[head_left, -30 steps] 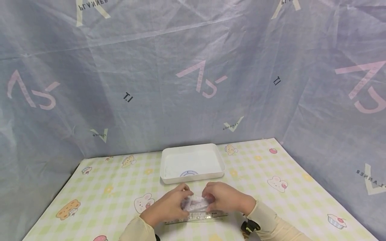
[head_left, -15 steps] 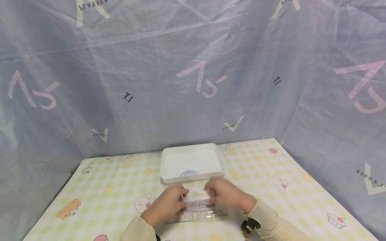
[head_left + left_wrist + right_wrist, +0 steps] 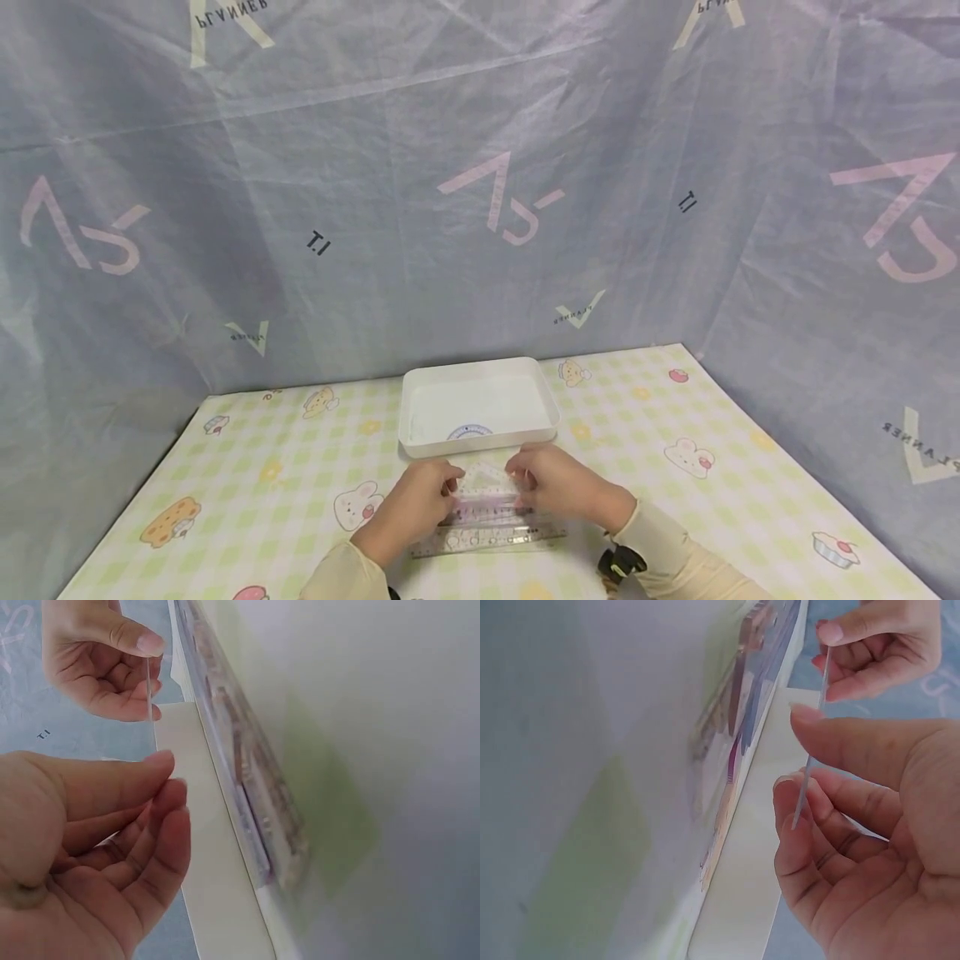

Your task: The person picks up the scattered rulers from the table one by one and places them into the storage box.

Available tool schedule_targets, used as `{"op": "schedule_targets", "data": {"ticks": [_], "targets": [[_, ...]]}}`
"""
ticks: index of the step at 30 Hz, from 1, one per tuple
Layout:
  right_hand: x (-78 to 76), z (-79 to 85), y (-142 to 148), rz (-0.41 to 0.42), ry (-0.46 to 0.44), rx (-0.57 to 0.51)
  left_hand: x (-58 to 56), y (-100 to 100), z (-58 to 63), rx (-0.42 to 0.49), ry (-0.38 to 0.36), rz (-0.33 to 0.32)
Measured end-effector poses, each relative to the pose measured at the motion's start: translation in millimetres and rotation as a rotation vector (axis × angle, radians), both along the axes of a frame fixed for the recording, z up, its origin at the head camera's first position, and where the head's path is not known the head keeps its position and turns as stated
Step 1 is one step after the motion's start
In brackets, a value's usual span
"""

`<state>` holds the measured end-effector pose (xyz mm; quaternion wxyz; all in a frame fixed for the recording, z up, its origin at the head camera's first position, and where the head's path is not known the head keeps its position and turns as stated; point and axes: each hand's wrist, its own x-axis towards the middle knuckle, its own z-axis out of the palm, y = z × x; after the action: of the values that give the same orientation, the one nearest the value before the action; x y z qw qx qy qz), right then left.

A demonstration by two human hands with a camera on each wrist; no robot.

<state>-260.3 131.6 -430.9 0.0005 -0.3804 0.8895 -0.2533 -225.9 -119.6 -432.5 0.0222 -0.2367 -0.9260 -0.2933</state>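
Note:
Between both hands is a clear plastic set square (image 3: 483, 477), seen from above in the head view and edge-on as a thin line in the wrist views. My left hand (image 3: 420, 502) pinches its left end with thumb and fingertips. At the right end, my right hand (image 3: 566, 483) pinches it the same way; its thumb and fingers show on either side of the edge in the right wrist view. Nearer to me, a purple-tinted measuring piece (image 3: 487, 510) lies partly behind the fingers, its shape unclear. Closest to me lies a clear ruler (image 3: 487, 540) with cut-out shapes.
Just beyond the hands stands a white tray (image 3: 480, 448) with a protractor (image 3: 470, 431) at its near side. A checked tablecloth (image 3: 255, 500) covers the table. Grey-blue cloth (image 3: 375, 250) hangs behind and at both sides.
My right hand has shifted slightly away from me, and the hands have spread a little. The set square and purple-tinted piece, blurred earlier, now show more distinctly. The ruler has stayed in place.

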Motion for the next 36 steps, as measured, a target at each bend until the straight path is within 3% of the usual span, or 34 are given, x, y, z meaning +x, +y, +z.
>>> {"op": "schedule_targets", "data": {"ticks": [11, 19, 23, 26, 30, 36], "targets": [[-3.8, 9.0, -1, -0.022, 0.114, -0.032, -3.7, -1, 5.7, 0.007, 0.059, 0.061], [-6.0, 22.5, 1, -0.075, 0.091, -0.097, -10.0, -7, 13.4, 0.092, 0.175, 0.062], [-21.0, 35.2, -7, -0.083, 0.159, -0.093, -21.5, -8, 22.9, 0.088, 0.262, 0.129], [-36.6, 39.8, -14, -0.098, 0.159, -0.085, -33.4, -9, 28.9, 0.048, 0.306, 0.181], [-54.3, 37.6, -21, -0.137, 0.113, -0.075, -48.5, -9, 31.7, 0.010, 0.305, 0.215], [-74.4, 21.8, -26, -0.183, 0.081, -0.096, -67.1, -8, 24.8, -0.008, 0.267, 0.230]]}}
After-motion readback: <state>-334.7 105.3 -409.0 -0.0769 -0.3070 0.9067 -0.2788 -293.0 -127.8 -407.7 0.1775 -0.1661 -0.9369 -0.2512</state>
